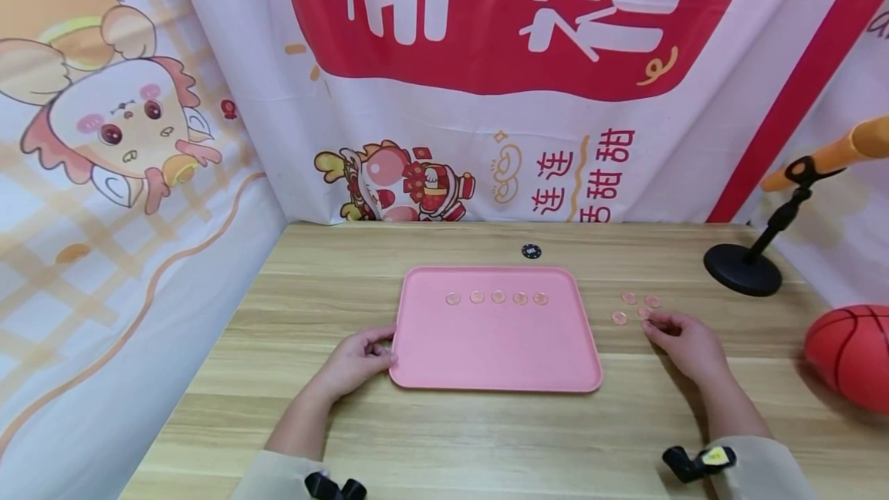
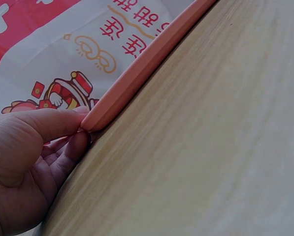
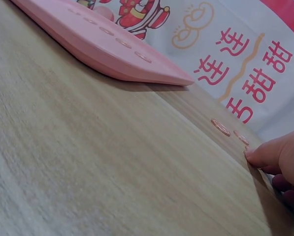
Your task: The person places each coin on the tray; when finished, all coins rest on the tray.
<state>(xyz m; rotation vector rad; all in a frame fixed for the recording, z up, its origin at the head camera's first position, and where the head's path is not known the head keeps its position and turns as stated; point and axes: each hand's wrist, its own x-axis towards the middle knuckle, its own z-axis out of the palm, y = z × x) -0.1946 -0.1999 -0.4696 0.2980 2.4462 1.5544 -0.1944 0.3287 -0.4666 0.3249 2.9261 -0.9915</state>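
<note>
A pink tray (image 1: 495, 346) lies in the middle of the wooden table with several clear pink chips (image 1: 498, 297) in a row near its far side. My left hand (image 1: 385, 353) pinches the tray's left rim (image 2: 137, 73), thumb (image 2: 48, 123) on top and fingers beneath. To the right of the tray several loose chips (image 1: 628, 298) lie on the table. My right hand (image 1: 651, 321) rests there with curled fingertips (image 3: 257, 155) closed on the nearest chip (image 1: 644, 313); two more chips (image 3: 220, 127) lie just beyond it.
A black disc (image 1: 531, 251) lies behind the tray. A black stand (image 1: 743, 268) with an orange foam head stands at the back right, a red ball (image 1: 850, 353) at the right edge. Printed banners (image 1: 486, 60) wall off the back and left.
</note>
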